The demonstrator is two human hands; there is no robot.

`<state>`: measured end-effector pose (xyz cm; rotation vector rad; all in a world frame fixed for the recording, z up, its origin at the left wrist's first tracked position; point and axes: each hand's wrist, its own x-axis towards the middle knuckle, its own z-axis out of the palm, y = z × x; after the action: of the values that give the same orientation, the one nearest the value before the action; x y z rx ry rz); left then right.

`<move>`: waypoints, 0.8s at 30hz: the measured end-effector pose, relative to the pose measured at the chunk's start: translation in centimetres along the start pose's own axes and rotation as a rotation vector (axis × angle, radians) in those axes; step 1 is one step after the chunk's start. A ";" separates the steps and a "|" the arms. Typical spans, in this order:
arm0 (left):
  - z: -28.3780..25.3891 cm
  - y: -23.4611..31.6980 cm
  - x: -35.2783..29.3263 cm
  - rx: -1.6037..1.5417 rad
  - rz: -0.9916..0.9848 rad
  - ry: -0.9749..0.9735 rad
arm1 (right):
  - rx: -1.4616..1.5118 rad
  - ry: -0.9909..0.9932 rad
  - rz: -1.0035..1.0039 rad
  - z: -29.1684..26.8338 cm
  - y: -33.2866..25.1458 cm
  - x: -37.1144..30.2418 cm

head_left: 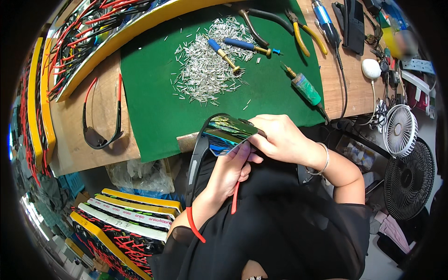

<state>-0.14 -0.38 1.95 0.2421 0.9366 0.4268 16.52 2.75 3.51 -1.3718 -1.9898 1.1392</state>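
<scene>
A pair of wraparound sunglasses (229, 132) with a shiny green-blue mirrored lens, black frame and red temple tips is held over my lap at the table's near edge. My left hand (234, 167) pinches the lens from below, thumb on its face. My right hand (278, 136) is closed on the other end of the frame; its fingertips are partly hidden. Beyond my hands, a heap of small silvery pins (203, 70) is spread on a green mat (144, 112). Two blue-handled screwdrivers (223, 55) (240, 44) rest on the heap.
Another pair of sunglasses (96, 141) lies on the wood at left. Cutters (298, 35), pliers (254, 28) and a green-handled tool (305, 88) lie at the back right. Yellow-edged boxes (116, 39) of red-tipped frames stand at left. A white fan (400, 130) and a black fan (408, 177) are right.
</scene>
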 end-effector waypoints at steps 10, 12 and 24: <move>0.0 -0.3 -0.2 -0.114 -0.010 -0.013 | -0.720 0.383 0.080 -6.1 3.4 -1.1; 0.5 -0.1 -0.2 -0.118 -0.067 -0.073 | -0.759 0.397 0.146 -5.1 4.8 -0.9; -0.5 1.2 -0.9 -0.120 0.184 0.086 | -0.472 -0.054 -0.048 -1.5 -0.9 -0.5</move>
<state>-1.30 0.29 2.80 0.2030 0.9725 0.6654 17.36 2.71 5.14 -1.5112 -2.4205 0.7134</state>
